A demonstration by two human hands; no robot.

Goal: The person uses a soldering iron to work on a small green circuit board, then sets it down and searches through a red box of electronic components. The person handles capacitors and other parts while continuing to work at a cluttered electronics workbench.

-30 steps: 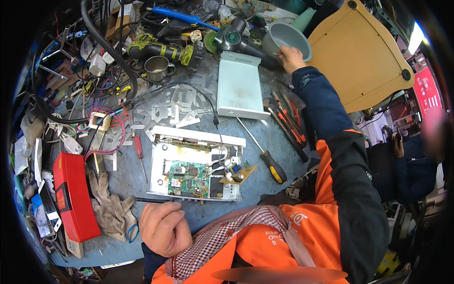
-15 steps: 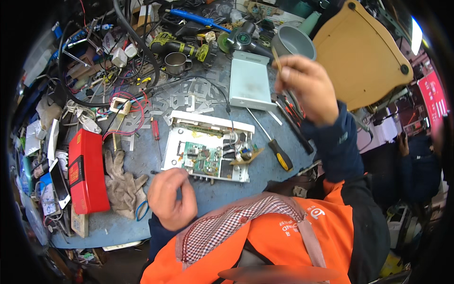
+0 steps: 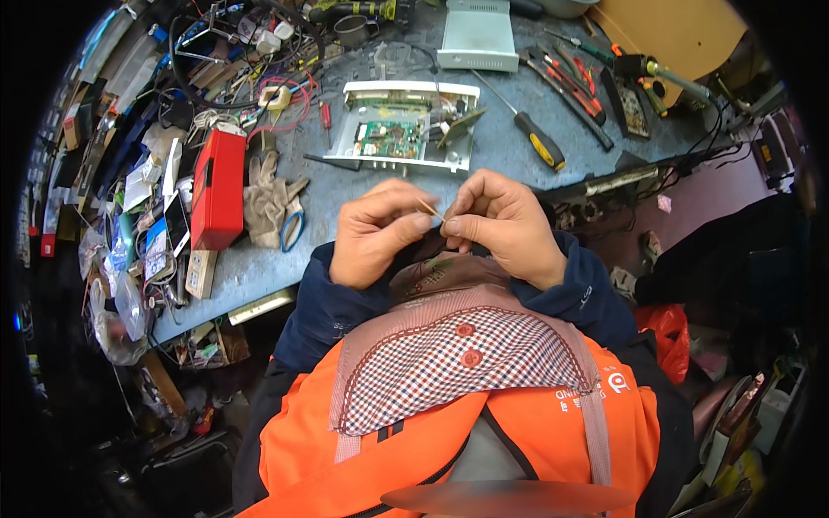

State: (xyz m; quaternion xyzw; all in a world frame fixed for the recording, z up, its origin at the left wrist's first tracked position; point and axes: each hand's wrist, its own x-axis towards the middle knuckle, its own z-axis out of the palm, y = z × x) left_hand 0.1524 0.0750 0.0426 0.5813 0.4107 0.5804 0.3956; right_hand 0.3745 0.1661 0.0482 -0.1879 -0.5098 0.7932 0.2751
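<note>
Head view: right hand (image 3: 505, 231) pinches thin tan stick (image 3: 429, 209) above checked apron (image 3: 458, 371); left hand (image 3: 373, 235) curled beside, cannot tell whether gripping. Step, judged: fingertip work on stick; calls for light, steady pinch. Blue bench (image 3: 490, 148) bears open white case (image 3: 410, 87), yellow-black screwdriver (image 3: 542, 143). Red bag (image 3: 667, 337) low right.

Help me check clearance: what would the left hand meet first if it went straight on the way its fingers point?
Probably the thin stick, then the right hand just beyond it. Depth is unclear in this view, so the left hand may be touching the stick.
</note>
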